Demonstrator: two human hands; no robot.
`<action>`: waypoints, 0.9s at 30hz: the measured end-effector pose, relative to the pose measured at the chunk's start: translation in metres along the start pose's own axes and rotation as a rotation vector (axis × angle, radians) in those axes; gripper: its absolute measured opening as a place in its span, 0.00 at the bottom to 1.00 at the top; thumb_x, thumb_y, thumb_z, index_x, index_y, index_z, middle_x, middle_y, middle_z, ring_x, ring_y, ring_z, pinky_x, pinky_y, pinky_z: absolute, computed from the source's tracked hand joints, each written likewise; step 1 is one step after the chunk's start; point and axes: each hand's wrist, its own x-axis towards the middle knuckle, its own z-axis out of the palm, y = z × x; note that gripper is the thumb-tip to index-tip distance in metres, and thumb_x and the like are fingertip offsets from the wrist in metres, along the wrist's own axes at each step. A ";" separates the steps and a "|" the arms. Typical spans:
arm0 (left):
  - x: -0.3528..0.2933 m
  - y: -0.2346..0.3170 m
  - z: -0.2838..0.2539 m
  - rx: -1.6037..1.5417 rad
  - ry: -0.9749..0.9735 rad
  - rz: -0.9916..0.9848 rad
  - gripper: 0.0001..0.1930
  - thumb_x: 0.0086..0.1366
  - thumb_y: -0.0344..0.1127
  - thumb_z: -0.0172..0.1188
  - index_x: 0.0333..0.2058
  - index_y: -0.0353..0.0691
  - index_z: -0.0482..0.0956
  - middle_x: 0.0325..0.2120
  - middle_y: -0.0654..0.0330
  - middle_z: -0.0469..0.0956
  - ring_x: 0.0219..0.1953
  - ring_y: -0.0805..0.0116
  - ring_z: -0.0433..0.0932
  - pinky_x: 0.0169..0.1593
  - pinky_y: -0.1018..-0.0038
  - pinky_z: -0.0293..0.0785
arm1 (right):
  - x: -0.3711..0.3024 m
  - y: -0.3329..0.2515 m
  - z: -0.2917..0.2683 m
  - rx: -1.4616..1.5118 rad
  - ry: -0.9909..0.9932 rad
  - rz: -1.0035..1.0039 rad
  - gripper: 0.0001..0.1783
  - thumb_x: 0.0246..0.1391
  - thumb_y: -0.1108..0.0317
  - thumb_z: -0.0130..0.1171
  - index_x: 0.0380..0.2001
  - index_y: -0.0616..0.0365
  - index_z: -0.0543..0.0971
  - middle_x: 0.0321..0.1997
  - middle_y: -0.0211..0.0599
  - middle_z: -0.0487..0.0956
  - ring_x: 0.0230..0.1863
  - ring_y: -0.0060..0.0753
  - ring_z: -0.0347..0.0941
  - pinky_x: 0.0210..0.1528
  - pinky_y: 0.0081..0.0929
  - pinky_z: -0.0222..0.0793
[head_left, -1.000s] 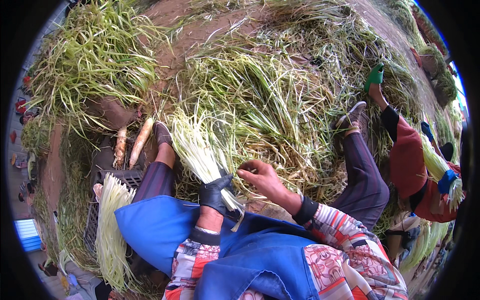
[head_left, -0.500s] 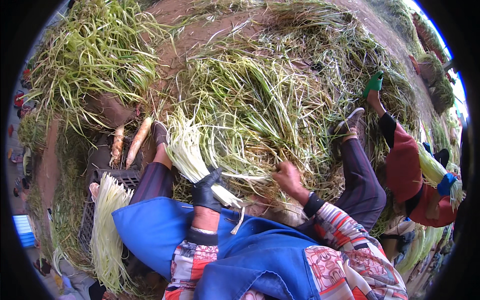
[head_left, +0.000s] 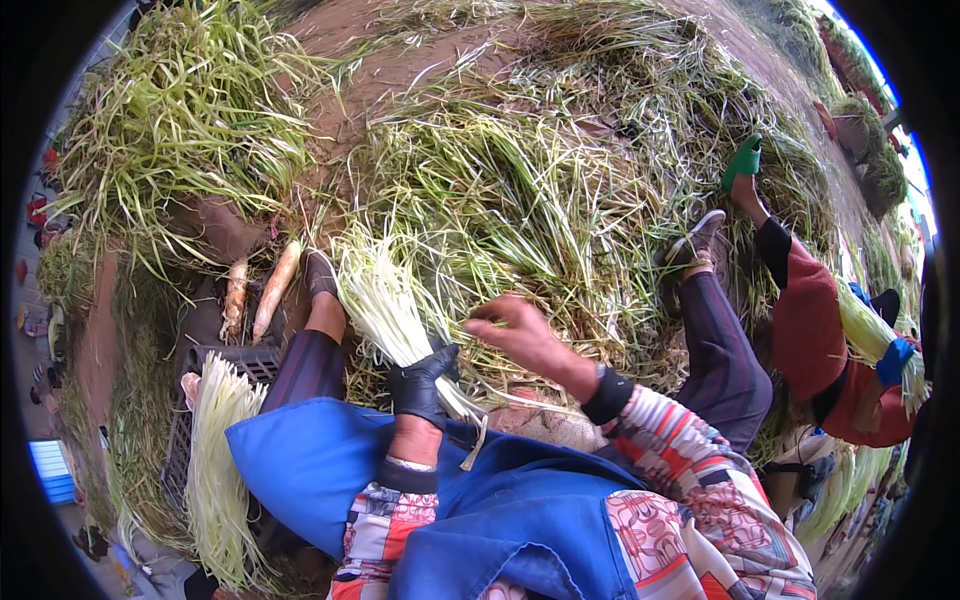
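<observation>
Black-gloved, the left hand (head_left: 422,385) is closed around the lower part of a bunch of pale stalks (head_left: 385,300), which slants over the person's lap with its leafy ends pointing away. The bare right hand (head_left: 525,338) is apart from it, just right of the bunch, fingers bent; whether a thin strand sits between the fingertips I cannot tell. Half a second ago that hand was farther right, curled up, with a pale strand stretched between it and the bunch; now it is back near the stalks, while the left hand keeps its grip. Beyond lies a broad litter of green leaves (head_left: 500,190) on reddish-brown ground (head_left: 370,60). To the left, another pale bunch (head_left: 222,465) rests against a dark plastic crate (head_left: 250,362). At right sits a co-worker in red (head_left: 808,310).
</observation>
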 end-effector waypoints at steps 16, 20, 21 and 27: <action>0.031 -0.043 -0.023 0.321 0.026 -0.082 0.12 0.43 0.17 0.68 0.28 0.29 0.77 0.16 0.56 0.77 0.14 0.64 0.75 0.20 0.71 0.72 | 0.010 -0.150 -0.107 0.903 0.413 -0.374 0.09 0.65 0.66 0.49 0.34 0.60 0.70 0.30 0.39 0.77 0.25 0.27 0.75 0.28 0.26 0.76; 0.046 -0.053 -0.036 0.841 0.084 -0.208 0.10 0.42 0.26 0.70 0.26 0.29 0.82 0.20 0.51 0.81 0.23 0.61 0.82 0.29 0.67 0.78 | -0.016 -0.221 -0.171 0.753 0.411 -0.697 0.10 0.65 0.65 0.49 0.36 0.61 0.73 0.28 0.35 0.76 0.21 0.21 0.70 0.25 0.21 0.71; 0.047 -0.052 -0.037 1.055 0.083 -0.172 0.11 0.42 0.27 0.70 0.27 0.30 0.82 0.21 0.50 0.81 0.25 0.60 0.83 0.29 0.67 0.78 | -0.017 -0.235 -0.185 0.807 0.300 -0.706 0.10 0.65 0.65 0.49 0.37 0.62 0.73 0.26 0.33 0.75 0.20 0.20 0.68 0.23 0.19 0.67; 0.025 -0.033 -0.017 0.243 -0.172 -0.173 0.17 0.47 0.20 0.68 0.38 0.31 0.77 0.28 0.55 0.80 0.24 0.66 0.79 0.27 0.73 0.77 | 0.012 -0.181 -0.145 0.671 0.273 -0.190 0.12 0.61 0.62 0.52 0.27 0.58 0.75 0.18 0.28 0.70 0.13 0.21 0.62 0.15 0.20 0.56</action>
